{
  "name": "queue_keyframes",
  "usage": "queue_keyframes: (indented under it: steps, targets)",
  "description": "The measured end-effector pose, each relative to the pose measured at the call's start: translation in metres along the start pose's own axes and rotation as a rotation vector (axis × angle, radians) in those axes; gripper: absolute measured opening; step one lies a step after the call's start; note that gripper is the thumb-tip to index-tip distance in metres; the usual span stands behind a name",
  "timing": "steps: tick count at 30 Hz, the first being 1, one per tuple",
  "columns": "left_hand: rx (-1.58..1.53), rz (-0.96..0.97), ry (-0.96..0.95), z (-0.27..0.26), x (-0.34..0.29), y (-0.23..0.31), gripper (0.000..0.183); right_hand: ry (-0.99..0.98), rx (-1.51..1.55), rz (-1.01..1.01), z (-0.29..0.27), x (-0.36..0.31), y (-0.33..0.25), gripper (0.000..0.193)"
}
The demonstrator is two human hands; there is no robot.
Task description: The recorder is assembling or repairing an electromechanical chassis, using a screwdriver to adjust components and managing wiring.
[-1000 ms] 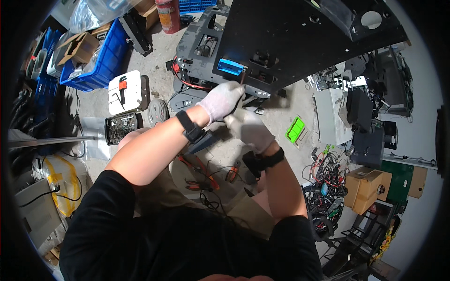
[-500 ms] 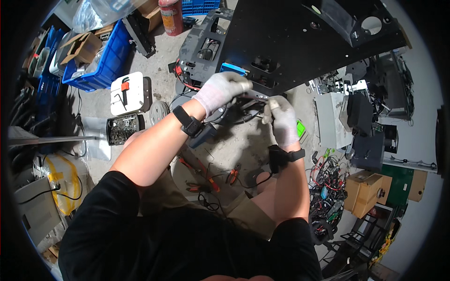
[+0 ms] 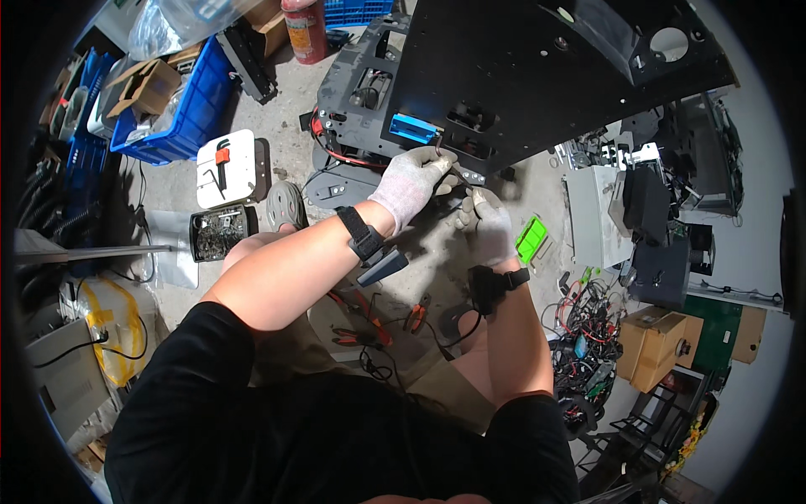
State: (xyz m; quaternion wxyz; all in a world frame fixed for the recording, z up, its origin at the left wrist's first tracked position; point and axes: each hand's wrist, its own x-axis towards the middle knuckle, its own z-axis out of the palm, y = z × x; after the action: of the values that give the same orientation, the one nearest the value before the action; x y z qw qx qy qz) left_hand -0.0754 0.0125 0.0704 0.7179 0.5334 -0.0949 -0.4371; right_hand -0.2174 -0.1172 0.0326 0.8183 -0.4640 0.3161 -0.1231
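My left hand [image 3: 413, 186], in a pale grey work glove, pinches a thin dark rod-like piece [image 3: 439, 146] just below a blue part [image 3: 413, 128] on the black machine [image 3: 353, 113]. Its exact kind is too small to tell. Close on the right is my right hand [image 3: 487, 225], gloved too, with fingers curled at the end of a small metal bracket [image 3: 473, 178] with holes. Whatever lies between those fingertips is hidden. Both hands work at the lower edge of a large black panel [image 3: 520, 76] that leans over the machine.
Orange-handled pliers [image 3: 417, 313] lie on the floor near my legs. At left are a white tray [image 3: 225, 172] with hex keys, a black box of screws [image 3: 220, 233] and a blue crate [image 3: 197, 109]. A green tray [image 3: 531, 238] and tangled cables [image 3: 583, 344] lie right.
My left hand has moved slightly right and down, uncovering more of the blue part. My right hand has shifted a little left and down. More of the green tray shows.
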Motion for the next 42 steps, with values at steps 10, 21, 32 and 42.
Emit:
queue_keyframes:
  steps: [10, 21, 32, 42]
  targets:
    - [0.082, 0.017, 0.053, -0.002, 0.005, -0.006, 0.024, -0.034, 0.029, 0.047, -0.007, 0.012, 0.012, 0.021]
    - [0.552, 0.143, 0.101, -0.020, 0.022, -0.004, 0.027, 0.032, 0.004, 0.049, 0.000, 0.030, 0.021, 0.018]
    - [0.621, 0.219, 0.156, -0.011, 0.007, 0.011, 0.037, -0.154, 0.290, 0.209, -0.017, 0.044, 0.032, 0.017]
    - [0.647, 0.293, 0.193, -0.014, 0.008, -0.001, 0.032, -0.163, 0.294, 0.250, -0.018, 0.048, 0.036, 0.017]
